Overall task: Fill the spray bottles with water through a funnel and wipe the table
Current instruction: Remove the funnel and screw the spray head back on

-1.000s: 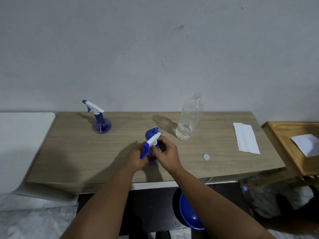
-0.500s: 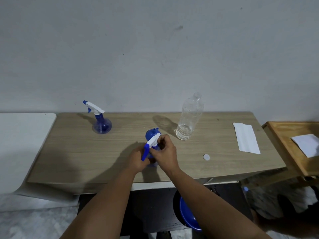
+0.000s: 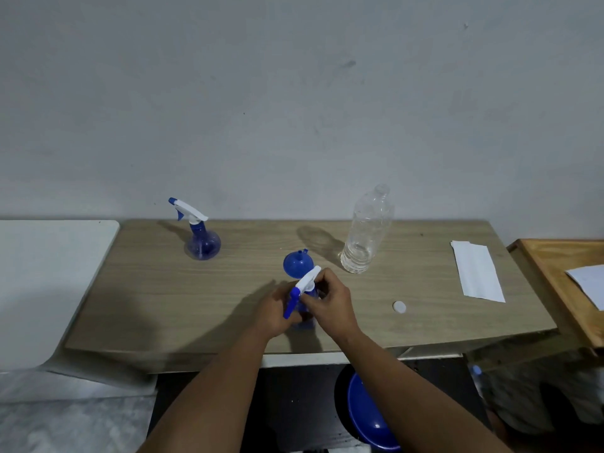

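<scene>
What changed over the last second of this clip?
Little. The right hand turned on the white spray head, fingers shifting around its collar; the left hand kept gripping the near bottle. The far spray bottle, funnel, water bottle, cap and tissue stayed put.

Both hands grip a spray bottle point(image 3: 302, 313) at the front of the table point(image 3: 163, 305): left hand point(image 3: 277, 313) around the body, right hand point(image 3: 330, 305) on the white trigger head. A blue funnel point(image 3: 295, 263) sits just behind. A second spray bottle point(image 3: 201, 238) stands far left. A clear bottle point(image 3: 366, 233) stands upright to the right, its white cap point(image 3: 399, 307) lying apart, a folded tissue point(image 3: 477, 273) farther right.
</scene>
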Motion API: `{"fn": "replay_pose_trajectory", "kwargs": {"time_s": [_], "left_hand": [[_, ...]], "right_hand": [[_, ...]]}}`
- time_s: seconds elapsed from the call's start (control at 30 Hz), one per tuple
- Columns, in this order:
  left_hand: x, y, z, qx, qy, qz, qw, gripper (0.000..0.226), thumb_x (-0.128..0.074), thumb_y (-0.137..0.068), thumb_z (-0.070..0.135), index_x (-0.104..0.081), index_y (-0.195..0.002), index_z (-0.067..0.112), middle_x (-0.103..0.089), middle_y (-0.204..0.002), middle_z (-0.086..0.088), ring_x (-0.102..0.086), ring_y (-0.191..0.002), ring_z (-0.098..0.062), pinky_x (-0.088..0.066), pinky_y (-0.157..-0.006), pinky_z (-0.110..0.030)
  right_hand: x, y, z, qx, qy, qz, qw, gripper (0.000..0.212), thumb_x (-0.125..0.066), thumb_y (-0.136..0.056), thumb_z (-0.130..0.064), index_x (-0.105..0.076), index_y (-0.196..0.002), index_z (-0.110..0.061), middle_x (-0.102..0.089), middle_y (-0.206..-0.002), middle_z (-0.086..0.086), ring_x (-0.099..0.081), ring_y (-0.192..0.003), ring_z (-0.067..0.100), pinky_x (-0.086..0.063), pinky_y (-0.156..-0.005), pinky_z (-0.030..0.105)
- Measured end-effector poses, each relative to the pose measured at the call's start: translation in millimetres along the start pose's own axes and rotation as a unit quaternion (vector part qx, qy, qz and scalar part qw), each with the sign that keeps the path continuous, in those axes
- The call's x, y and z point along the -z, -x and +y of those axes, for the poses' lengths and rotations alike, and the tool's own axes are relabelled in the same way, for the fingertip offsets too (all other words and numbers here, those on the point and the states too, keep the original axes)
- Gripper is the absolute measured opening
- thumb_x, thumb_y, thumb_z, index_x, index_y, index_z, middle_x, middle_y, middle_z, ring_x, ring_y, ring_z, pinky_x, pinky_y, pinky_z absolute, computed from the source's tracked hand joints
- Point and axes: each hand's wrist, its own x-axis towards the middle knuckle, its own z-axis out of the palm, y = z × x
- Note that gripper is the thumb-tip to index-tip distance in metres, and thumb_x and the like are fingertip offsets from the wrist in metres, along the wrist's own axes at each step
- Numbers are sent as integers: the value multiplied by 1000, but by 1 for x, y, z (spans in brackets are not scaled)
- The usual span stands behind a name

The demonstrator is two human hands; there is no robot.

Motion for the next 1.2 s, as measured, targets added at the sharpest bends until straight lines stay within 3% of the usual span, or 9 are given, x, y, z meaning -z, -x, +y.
{"fn": "replay_pose_trajectory", "kwargs": {"time_s": [0.17,0.23,0.33,0.5,0.63,0.8,0.93,1.07,1.2], "left_hand": [[-2,1,-2,-30,-14,8,999,20,-61,-91,-2,-67,-104,11,-71,-85,-1,-66,-82,-18,-56,-69,-23],[-3,0,-3,-53,-35,6,998,28,-68,-86,7,-69,-105,27,-74,-93,2,-69,-89,-18,-57,-78,-29],[-4,6,2,-4,2,-10,1000,39,-75,-75,3,-59,-92,35,-64,-83,14,-61,-77,-9,-44,-64,-14],[-9,6,3,4,2,-4,1000,40,-69,-78,-2,-58,-97,31,-62,-83,16,-61,-78,-4,-45,-73,-22],[-12,9,2,7,12,9,1000,46,-73,-76,-1,-54,-94,37,-62,-83,14,-58,-74,-1,-43,-64,-12],[-14,11,1,7,14,8,1000,41,-72,-74,3,-60,-100,33,-68,-86,9,-66,-83,-18,-45,-64,-16],[-23,20,-1,40,73,16,996,47,-89,-65,15,-64,-103,29,-72,-93,10,-69,-88,-7,-50,-70,-13],[-21,32,5,69,57,-2,996,57,-90,-60,28,-58,-107,26,-71,-102,7,-68,-88,-4,-55,-78,-22],[0,38,16,66,20,-35,997,60,-90,-64,25,-61,-116,21,-69,-104,9,-65,-89,3,-48,-69,-10]], "right_hand": [[8,3,-2,45,33,-41,998,37,-72,-85,-5,-67,-119,-19,-73,-103,-4,-69,-98,18,-56,-90,37],[12,7,2,43,32,-24,998,32,-72,-87,-4,-70,-116,-17,-74,-103,-5,-70,-98,16,-56,-89,39],[11,8,1,13,14,-5,1000,28,-83,-79,-8,-63,-96,-17,-70,-85,-6,-65,-78,8,-56,-74,36],[19,15,3,41,-2,-31,999,41,-73,-89,-1,-64,-127,-14,-73,-110,2,-71,-104,20,-58,-88,34],[14,22,6,5,-20,19,1000,24,-81,-84,-2,-59,-94,-6,-67,-82,-4,-64,-73,3,-54,-64,23],[17,19,0,5,-31,-37,999,43,-74,-90,-6,-65,-129,-22,-72,-109,2,-70,-103,17,-58,-86,31],[11,18,-5,4,-22,1,1000,24,-84,-83,-12,-72,-102,-22,-74,-93,-11,-71,-88,7,-54,-80,28],[0,14,-23,-7,-37,16,999,47,-93,-72,-21,-47,-77,-18,-51,-64,-15,-48,-58,5,-44,-60,22],[-2,-2,-56,56,-41,-152,986,43,-61,-78,-2,-63,-119,-15,-69,-109,-1,-68,-99,20,-53,-86,36]]}}
